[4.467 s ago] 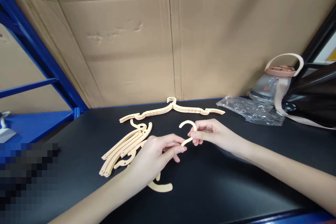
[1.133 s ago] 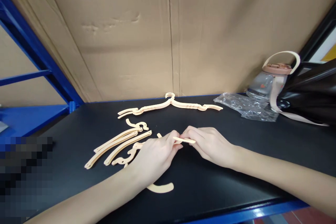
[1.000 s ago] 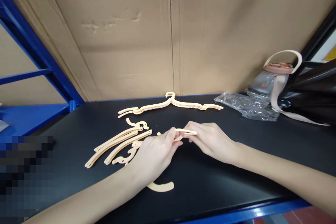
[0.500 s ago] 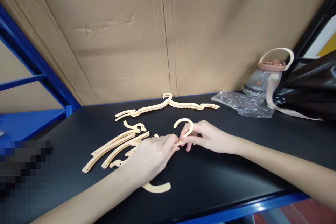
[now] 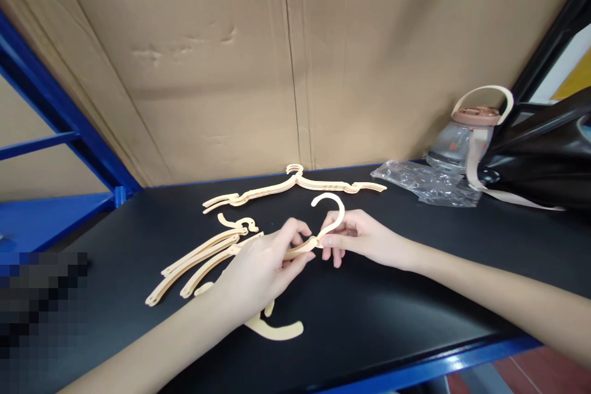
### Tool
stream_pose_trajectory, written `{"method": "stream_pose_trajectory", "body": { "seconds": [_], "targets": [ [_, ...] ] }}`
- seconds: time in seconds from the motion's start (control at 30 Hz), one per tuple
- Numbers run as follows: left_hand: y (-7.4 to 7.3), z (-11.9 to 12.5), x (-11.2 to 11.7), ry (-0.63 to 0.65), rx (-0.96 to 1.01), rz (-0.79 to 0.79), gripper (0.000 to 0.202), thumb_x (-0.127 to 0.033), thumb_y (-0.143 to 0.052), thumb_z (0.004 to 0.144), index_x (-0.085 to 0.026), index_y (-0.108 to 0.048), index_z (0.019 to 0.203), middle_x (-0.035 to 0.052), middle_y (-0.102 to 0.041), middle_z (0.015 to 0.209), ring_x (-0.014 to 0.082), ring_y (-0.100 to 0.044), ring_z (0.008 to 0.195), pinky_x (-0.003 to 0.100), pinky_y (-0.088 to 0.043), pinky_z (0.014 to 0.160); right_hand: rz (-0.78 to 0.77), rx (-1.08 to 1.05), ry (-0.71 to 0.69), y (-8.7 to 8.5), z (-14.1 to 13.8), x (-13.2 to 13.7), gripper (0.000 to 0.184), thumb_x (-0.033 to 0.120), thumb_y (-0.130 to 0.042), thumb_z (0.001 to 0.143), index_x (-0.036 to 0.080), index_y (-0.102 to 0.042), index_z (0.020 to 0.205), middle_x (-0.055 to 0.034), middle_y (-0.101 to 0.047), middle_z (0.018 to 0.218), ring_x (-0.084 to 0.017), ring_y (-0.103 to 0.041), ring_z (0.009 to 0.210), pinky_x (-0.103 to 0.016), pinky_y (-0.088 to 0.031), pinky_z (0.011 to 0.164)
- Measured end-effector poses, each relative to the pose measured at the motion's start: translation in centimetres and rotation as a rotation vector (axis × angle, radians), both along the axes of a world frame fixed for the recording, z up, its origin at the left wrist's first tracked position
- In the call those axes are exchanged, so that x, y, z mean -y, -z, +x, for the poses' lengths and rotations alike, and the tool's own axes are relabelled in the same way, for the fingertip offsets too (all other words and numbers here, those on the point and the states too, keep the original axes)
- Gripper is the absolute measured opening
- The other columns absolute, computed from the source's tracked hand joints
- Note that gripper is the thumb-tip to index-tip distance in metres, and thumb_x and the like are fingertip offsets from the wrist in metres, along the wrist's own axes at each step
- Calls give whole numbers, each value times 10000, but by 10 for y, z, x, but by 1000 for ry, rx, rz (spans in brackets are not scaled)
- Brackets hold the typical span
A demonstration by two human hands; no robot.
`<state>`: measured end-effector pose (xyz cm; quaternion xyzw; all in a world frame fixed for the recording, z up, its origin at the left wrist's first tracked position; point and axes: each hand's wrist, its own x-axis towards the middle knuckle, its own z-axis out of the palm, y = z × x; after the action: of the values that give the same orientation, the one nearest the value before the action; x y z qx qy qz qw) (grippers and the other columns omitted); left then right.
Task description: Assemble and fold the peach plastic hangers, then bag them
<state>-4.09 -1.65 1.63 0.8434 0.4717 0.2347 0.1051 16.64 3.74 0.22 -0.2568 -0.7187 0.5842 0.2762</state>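
Observation:
My left hand (image 5: 265, 261) is closed around a cream hanger arm (image 5: 301, 250), whose rear part lies hidden behind my fingers. My right hand (image 5: 353, 235) pinches the base of a cream hanger hook (image 5: 340, 206) between thumb and fingers. The hook's lower end meets the tip of the arm, and its curve stands up above my right fingers. Loose hanger arms (image 5: 198, 265) lie on the black table to the left, partly covered by my left hand. A curved hanger piece (image 5: 279, 330) pokes out below my left wrist.
Assembled hangers (image 5: 272, 187) lie stacked at the back, before a cardboard wall (image 5: 207, 74). Small hook-shaped pieces (image 5: 237, 223) lie behind the loose arms. At right are a crinkled clear plastic bag (image 5: 429, 184), a water bottle (image 5: 462, 141) and a black bag (image 5: 545, 148).
My left fingers have shifted back and spread a little, so the arm and its joint with the hook now show. The hook has moved slightly right and up with my right hand.

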Motion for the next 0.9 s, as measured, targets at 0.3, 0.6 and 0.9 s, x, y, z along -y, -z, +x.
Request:
{"method": "stream_pose_trajectory", "body": {
  "seconds": [0.3,0.6,0.9],
  "targets": [
    [-7,4,1,43,124,-215,56,-275,-532,898,-229,-556,876,-39,-652,834,131,-605,742,217,-429,662,254,43,100,1,-2,9,244,392,-662,826,154,-644,781,3,-622,730,-112,-621,610,-235,-479,613],
    [-33,-16,-9,-163,269,-48,241,-429,-493,893,-201,-560,850,-14,-602,751,131,-552,640,223,-438,586,504,200,162,0,0,11,116,285,-580,891,191,-591,959,8,-651,784,-109,-622,657,-226,-492,628],
    [-44,-64,-37,-438,45,-180,278,-447,-429,868,-194,-524,806,-14,-598,653,149,-520,566,255,-371,530,879,392,33,-1,6,9,124,239,-533,924,194,-607,1012,-24,-632,978,-142,-599,849,-271,-470,766]
  ]
}}
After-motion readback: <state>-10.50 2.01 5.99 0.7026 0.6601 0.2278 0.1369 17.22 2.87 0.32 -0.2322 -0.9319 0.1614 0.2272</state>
